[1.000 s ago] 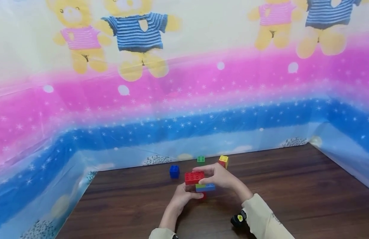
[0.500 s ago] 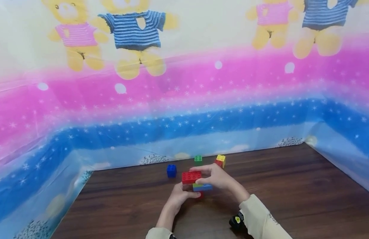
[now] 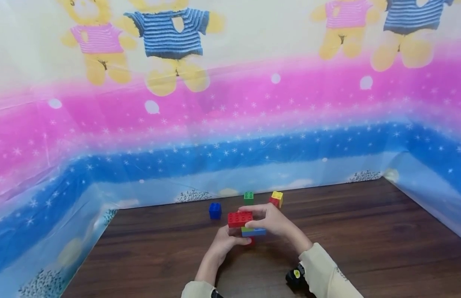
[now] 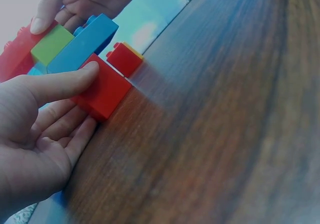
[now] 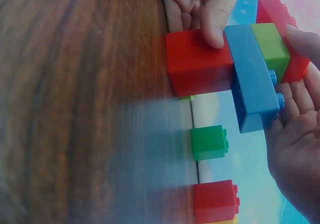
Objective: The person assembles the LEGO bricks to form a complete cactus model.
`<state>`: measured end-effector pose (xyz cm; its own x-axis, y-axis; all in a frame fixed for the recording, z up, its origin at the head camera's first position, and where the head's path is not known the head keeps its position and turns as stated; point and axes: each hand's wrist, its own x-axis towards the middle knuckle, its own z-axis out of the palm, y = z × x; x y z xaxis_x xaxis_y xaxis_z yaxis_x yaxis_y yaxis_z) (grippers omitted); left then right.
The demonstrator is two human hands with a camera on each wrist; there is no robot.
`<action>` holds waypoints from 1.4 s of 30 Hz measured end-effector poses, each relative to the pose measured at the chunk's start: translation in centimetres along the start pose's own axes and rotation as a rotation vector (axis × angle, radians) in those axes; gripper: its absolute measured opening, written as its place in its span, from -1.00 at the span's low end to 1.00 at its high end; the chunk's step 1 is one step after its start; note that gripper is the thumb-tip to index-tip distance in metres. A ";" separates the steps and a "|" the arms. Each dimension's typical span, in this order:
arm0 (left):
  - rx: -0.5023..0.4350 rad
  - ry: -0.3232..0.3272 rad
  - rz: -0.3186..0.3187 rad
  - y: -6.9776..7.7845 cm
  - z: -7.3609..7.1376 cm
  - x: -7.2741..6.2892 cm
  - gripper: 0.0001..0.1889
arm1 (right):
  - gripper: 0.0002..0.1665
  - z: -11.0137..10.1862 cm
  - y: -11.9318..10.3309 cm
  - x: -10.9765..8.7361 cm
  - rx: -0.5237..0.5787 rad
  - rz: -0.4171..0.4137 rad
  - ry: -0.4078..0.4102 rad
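A small tower of toy building bricks stands on the table between both hands. At its base is a red brick, pinched by my left hand with the thumb on its near face. Above it a blue brick sticks out to the right, carrying a light green brick. The top piece is a longer red brick, overhanging to the left. My right hand grips this top brick between thumb and fingers. In the right wrist view, its palm lies beside the tower's upper part.
Behind the tower on the dark wooden table stand a dark blue brick, a green brick and a red brick joined to a yellow brick. A printed cloth borders the table's back and sides.
Hands and tower keep the same hold and arrangement; the head view shifts only slightly.
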<state>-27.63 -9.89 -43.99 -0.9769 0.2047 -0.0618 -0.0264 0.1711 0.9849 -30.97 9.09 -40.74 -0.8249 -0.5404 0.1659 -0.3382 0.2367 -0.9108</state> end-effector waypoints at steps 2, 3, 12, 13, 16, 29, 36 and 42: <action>0.002 0.003 -0.003 0.0 -0.1 0.0 -0.38 | -0.38 0.1 0.0 0.1 0.005 -0.006 -0.001; 0.002 0.004 -0.004 0.0 -0.1 0.0 -0.38 | -0.38 0.1 -0.1 0.1 0.011 -0.010 -0.003; -0.023 -0.007 -0.017 -0.5 -0.3 -0.1 -0.39 | -0.39 0.5 0.4 0.2 0.011 0.003 -0.006; -0.025 -0.012 -0.015 -0.6 -0.3 -0.1 -0.39 | -0.39 0.5 0.4 0.2 0.012 0.004 -0.007; -0.023 -0.020 -0.001 -0.5 -0.2 -0.1 -0.38 | -0.39 0.3 0.4 0.1 0.020 -0.001 -0.007; -0.014 -0.023 0.008 -0.4 -0.1 0.2 -0.40 | -0.36 0.1 0.5 -0.1 0.039 -0.007 0.003; -0.019 -0.029 0.003 -0.4 -0.2 0.1 -0.42 | -0.34 0.2 1.1 0.3 0.109 -0.012 -0.023; -0.012 -0.022 0.009 -0.5 -0.3 0.2 -0.41 | -0.35 0.1 0.9 0.4 0.130 -0.035 -0.035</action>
<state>-27.86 -10.20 -44.43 -0.9721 0.2277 -0.0562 -0.0201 0.1576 0.9873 -31.62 9.01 -41.55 -0.7965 -0.5748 0.1876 -0.3036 0.1118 -0.9462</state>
